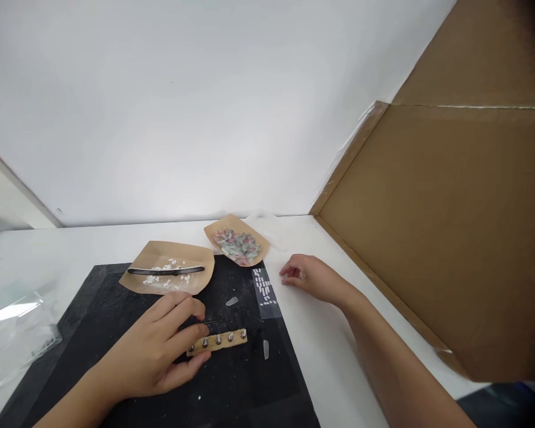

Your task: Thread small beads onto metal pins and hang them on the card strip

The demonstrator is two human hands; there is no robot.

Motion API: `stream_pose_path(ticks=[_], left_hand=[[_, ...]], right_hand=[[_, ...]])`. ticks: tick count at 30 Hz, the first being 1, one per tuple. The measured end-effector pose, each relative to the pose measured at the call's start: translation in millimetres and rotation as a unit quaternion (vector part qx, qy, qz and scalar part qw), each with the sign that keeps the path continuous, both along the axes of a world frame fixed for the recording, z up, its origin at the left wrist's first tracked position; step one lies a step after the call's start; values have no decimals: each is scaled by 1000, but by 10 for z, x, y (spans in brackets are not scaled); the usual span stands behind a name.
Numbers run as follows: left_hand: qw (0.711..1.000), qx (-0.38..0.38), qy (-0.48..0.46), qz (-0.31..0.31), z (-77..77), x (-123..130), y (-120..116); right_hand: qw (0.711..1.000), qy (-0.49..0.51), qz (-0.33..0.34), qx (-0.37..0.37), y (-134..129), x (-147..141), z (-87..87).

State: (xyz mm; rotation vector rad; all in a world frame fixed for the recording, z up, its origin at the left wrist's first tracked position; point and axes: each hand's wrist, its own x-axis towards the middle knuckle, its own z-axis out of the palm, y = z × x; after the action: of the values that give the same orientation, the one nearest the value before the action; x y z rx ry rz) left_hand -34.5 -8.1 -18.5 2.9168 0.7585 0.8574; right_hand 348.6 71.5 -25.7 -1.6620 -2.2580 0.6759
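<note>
Left hand (154, 345) astride tan strip (224, 340), toward mat's (241, 395) right edge | grasp: we can't tell | likely light; pinch long edges

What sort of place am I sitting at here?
Likely a small craft workstation: a black mat on a white table, a brown paper tray of white flakes, and a strip bearing a row of studs.
</note>
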Motion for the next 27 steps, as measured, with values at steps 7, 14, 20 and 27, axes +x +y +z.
stream_pose_path(ticks=[7, 14, 20, 27], left_hand=[[1000, -6, -5, 4, -10, -1, -10], [1000, -11, -4, 0, -34, -14, -15], [1000, -12, 2, 2, -29, -14, -19], [1000, -5, -1, -5, -17, -3, -20]], right_hand=[[1000, -18, -8, -10, 9, -24, 19], [1000, -10, -2, -2, 39, 0, -43], [1000, -15, 8, 13, 23, 1, -31], [998, -50, 2, 39, 17, -74, -40]])
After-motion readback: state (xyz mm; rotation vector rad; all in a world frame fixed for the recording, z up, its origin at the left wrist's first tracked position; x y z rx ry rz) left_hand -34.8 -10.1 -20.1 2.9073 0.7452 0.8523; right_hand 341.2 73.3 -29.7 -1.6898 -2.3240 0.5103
